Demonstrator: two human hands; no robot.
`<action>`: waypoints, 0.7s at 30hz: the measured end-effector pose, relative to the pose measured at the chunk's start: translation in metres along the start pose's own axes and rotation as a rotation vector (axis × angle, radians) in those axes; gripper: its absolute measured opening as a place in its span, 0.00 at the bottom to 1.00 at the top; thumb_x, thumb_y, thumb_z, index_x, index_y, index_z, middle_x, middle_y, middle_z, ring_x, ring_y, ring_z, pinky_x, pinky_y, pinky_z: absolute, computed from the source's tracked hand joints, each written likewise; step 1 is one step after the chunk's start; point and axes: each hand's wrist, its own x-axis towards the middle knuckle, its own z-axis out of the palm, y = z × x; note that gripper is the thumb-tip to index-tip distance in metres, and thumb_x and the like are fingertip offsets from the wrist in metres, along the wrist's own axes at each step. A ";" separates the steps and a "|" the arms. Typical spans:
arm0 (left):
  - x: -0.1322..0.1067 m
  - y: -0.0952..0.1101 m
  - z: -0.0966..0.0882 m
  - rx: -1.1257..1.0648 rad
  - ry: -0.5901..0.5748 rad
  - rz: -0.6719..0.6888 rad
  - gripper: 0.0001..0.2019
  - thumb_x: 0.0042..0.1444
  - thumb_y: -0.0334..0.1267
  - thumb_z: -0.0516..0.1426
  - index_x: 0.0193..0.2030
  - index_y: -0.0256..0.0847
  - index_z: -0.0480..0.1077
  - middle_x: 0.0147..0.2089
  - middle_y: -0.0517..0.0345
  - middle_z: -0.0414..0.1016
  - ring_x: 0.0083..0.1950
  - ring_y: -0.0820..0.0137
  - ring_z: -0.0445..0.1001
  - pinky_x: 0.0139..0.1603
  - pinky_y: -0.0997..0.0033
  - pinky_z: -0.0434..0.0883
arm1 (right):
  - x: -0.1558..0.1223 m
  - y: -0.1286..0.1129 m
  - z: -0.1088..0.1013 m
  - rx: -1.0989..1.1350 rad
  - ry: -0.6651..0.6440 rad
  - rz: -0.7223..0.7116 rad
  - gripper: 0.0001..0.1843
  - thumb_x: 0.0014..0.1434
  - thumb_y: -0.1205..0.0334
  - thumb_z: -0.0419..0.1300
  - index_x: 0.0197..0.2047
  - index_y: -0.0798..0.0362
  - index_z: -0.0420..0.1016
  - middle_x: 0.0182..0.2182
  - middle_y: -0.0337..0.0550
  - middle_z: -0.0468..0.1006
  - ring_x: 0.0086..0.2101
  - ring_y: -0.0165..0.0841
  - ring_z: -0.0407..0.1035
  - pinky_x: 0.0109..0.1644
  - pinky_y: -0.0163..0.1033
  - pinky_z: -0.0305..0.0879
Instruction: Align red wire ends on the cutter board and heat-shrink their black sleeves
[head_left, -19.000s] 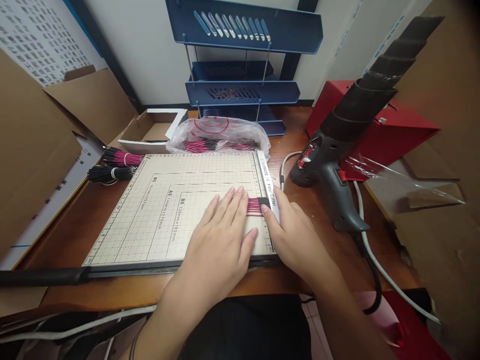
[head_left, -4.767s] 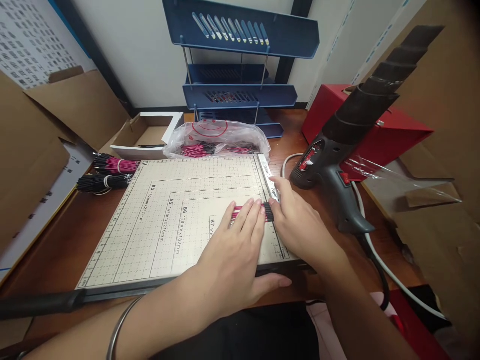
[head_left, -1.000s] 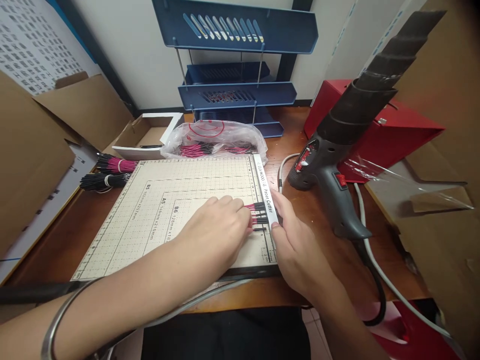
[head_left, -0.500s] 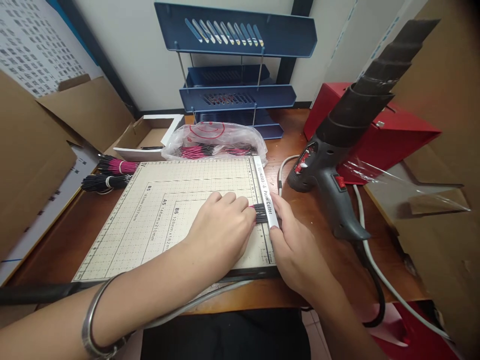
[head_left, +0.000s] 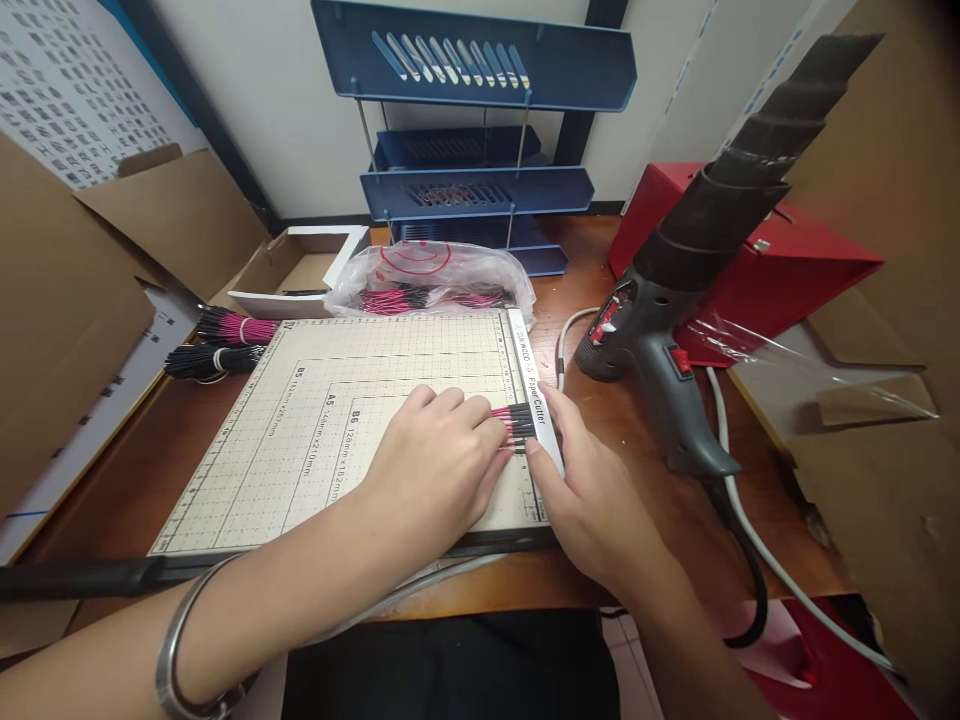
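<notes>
A paper cutter (head_left: 247,470) with a cream gridded board lies in front of me, with a white printed rail (head_left: 529,360) along its right side. My left hand (head_left: 442,450) is closed over a bundle of thin pink wires with black ends (head_left: 517,425), held flat on the board. The black ends point right and reach the rail. My right hand (head_left: 592,480) grips the rail from its right side, fingers beyond the edge. Its thumb rests by the wire ends at the rail's near part. My left palm hides the rest of the bundle.
A heat gun (head_left: 667,300) stands on the right before a red box (head_left: 810,255). Behind the board lie a plastic bag of wires (head_left: 442,275), an open white box (head_left: 292,260) and a blue rack (head_left: 480,190). Tied wire bundles (head_left: 217,345) sit left, near cardboard (head_left: 180,210).
My right thumb has moved from the rail's near end onto the wire ends. My left hand has shifted slightly left, and more of the pink wire shows.
</notes>
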 end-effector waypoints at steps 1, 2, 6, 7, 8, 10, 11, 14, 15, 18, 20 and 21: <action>0.000 0.000 0.000 0.000 -0.005 -0.007 0.13 0.67 0.36 0.56 0.31 0.41 0.74 0.31 0.55 0.76 0.34 0.63 0.70 0.37 0.60 0.57 | 0.000 -0.001 0.000 -0.014 0.003 0.005 0.32 0.69 0.54 0.46 0.74 0.51 0.52 0.60 0.56 0.74 0.58 0.52 0.70 0.59 0.59 0.67; 0.000 -0.001 0.000 0.000 -0.009 -0.012 0.13 0.67 0.36 0.55 0.31 0.41 0.74 0.31 0.55 0.76 0.34 0.63 0.70 0.37 0.61 0.58 | 0.000 -0.001 0.001 -0.032 0.007 0.011 0.32 0.69 0.53 0.46 0.73 0.52 0.53 0.60 0.57 0.75 0.58 0.52 0.71 0.58 0.59 0.67; -0.009 0.003 -0.001 -0.021 -0.014 -0.062 0.12 0.68 0.38 0.55 0.35 0.40 0.75 0.35 0.54 0.77 0.37 0.60 0.71 0.37 0.59 0.62 | 0.001 -0.005 0.002 -0.120 0.028 0.056 0.31 0.70 0.53 0.46 0.72 0.52 0.55 0.58 0.58 0.77 0.55 0.55 0.73 0.53 0.57 0.69; -0.015 0.006 -0.001 -0.041 -0.014 -0.085 0.11 0.68 0.40 0.55 0.37 0.40 0.76 0.39 0.53 0.79 0.40 0.59 0.72 0.38 0.58 0.64 | 0.001 -0.005 0.002 -0.145 0.028 0.072 0.30 0.70 0.52 0.45 0.72 0.51 0.56 0.57 0.58 0.78 0.53 0.56 0.74 0.51 0.57 0.69; -0.021 0.009 -0.001 -0.064 -0.013 -0.110 0.11 0.69 0.42 0.55 0.41 0.40 0.76 0.44 0.52 0.80 0.43 0.57 0.73 0.41 0.57 0.66 | 0.001 -0.006 0.002 -0.168 0.024 0.086 0.30 0.70 0.52 0.45 0.71 0.50 0.57 0.56 0.57 0.79 0.52 0.57 0.75 0.49 0.57 0.69; -0.035 0.017 0.000 -0.097 0.017 -0.155 0.15 0.69 0.45 0.54 0.51 0.39 0.76 0.57 0.49 0.78 0.55 0.53 0.73 0.51 0.52 0.69 | 0.002 -0.008 0.001 -0.202 0.012 0.104 0.29 0.70 0.51 0.45 0.71 0.48 0.57 0.55 0.56 0.80 0.49 0.58 0.77 0.46 0.56 0.69; -0.042 0.020 0.002 -0.102 0.036 -0.179 0.18 0.70 0.47 0.54 0.56 0.37 0.74 0.62 0.47 0.75 0.60 0.51 0.71 0.57 0.49 0.68 | 0.002 -0.009 0.000 -0.211 0.008 0.106 0.29 0.70 0.51 0.45 0.72 0.47 0.57 0.55 0.56 0.80 0.49 0.58 0.77 0.46 0.56 0.69; -0.058 0.027 0.008 -0.067 0.048 -0.231 0.25 0.71 0.51 0.51 0.66 0.35 0.68 0.69 0.46 0.69 0.70 0.48 0.63 0.68 0.42 0.60 | 0.004 -0.013 -0.003 -0.214 -0.005 0.111 0.30 0.70 0.51 0.45 0.72 0.47 0.56 0.57 0.57 0.78 0.51 0.58 0.76 0.46 0.55 0.69; -0.062 0.028 0.009 -0.049 0.039 -0.243 0.27 0.71 0.52 0.50 0.68 0.35 0.66 0.71 0.47 0.67 0.71 0.48 0.61 0.70 0.41 0.58 | 0.005 -0.014 -0.004 -0.215 -0.011 0.118 0.30 0.70 0.52 0.45 0.72 0.47 0.56 0.57 0.57 0.78 0.51 0.58 0.76 0.46 0.55 0.69; -0.067 0.027 0.010 -0.018 0.014 -0.268 0.28 0.72 0.52 0.48 0.70 0.35 0.64 0.74 0.50 0.63 0.74 0.48 0.58 0.72 0.40 0.55 | 0.006 -0.019 -0.005 -0.242 -0.017 0.143 0.30 0.70 0.53 0.45 0.72 0.48 0.55 0.56 0.58 0.78 0.50 0.58 0.76 0.46 0.55 0.68; -0.068 0.027 0.008 -0.018 0.013 -0.271 0.28 0.73 0.52 0.47 0.70 0.36 0.64 0.74 0.51 0.62 0.74 0.49 0.58 0.72 0.40 0.55 | 0.007 -0.021 -0.004 -0.264 -0.004 0.146 0.29 0.70 0.54 0.46 0.72 0.49 0.56 0.55 0.58 0.79 0.50 0.58 0.76 0.47 0.56 0.68; -0.069 0.028 0.007 -0.020 0.013 -0.270 0.27 0.73 0.52 0.47 0.70 0.37 0.65 0.74 0.52 0.62 0.74 0.49 0.59 0.72 0.40 0.55 | 0.007 -0.022 -0.003 -0.266 0.004 0.142 0.29 0.70 0.55 0.46 0.72 0.50 0.57 0.55 0.58 0.79 0.51 0.57 0.76 0.49 0.56 0.67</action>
